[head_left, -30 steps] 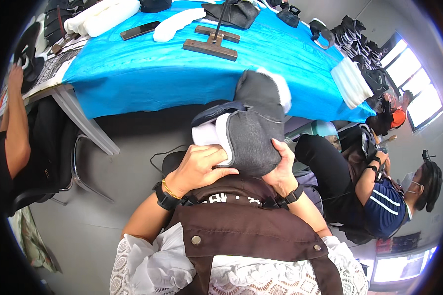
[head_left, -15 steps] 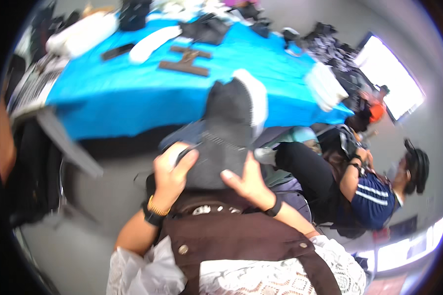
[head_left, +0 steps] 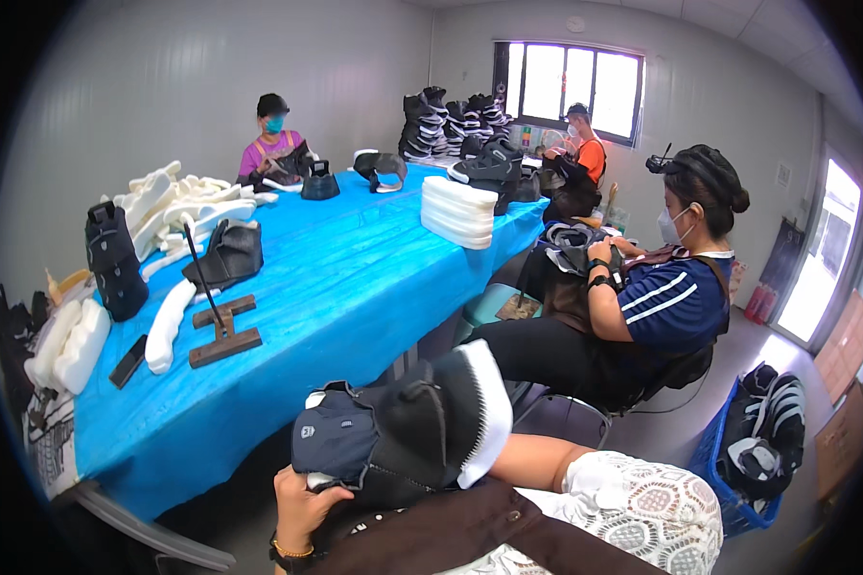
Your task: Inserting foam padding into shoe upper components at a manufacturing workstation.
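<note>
A long blue-covered counter fills the workroom. At the near edge, the left hand grips a dark boot upper on the lap; the right hand is hidden. A wooden stand sits farther left.

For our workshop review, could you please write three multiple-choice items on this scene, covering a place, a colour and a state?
1. Where does the wooden stand sit?
A. on the table
B. on the floor
C. on a chair

2. What colour is the table's cover?
A. red
B. blue
C. white

3. What is the left hand doing?
A. resting empty
B. gripping the dark boot
C. holding a phone

Answers: 1 A, its base rests on the cloth beside a white foam strip; 2 B, the whole top is bright blue; 3 B, the fingers close on the boot's lower edge.
</note>
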Motion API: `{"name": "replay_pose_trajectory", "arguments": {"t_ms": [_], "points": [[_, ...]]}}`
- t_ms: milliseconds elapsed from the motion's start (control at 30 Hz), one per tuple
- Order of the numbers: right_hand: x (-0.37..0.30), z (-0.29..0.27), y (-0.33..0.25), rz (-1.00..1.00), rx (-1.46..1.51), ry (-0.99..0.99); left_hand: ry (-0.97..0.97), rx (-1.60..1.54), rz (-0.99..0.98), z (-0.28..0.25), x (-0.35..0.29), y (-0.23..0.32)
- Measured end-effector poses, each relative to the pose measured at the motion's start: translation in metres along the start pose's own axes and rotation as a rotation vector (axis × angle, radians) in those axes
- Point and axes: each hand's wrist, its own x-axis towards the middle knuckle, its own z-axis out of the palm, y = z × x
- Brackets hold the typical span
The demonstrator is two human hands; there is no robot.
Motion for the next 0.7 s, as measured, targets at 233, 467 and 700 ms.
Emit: {"name": "replay_pose_trajectory", "arguments": {"t_ms": [233, 467, 700], "points": [[0.034, -0.006, -0.006, -0.343, -0.880, -0.376, 0.553, 0.226, -0.197, 0.008, 0.003, 0.013], [0.057, 0.020, -0.015, -0.458, -1.034, -0.366, 0.263, 0.402, 0.178, -0.016, 0.005, 0.050], [0.042, 0.022, -0.015, -0.238, -0.698, -0.281, 0.358, 0.380, 0.151, -0.004, -0.025, 0.019]]}}
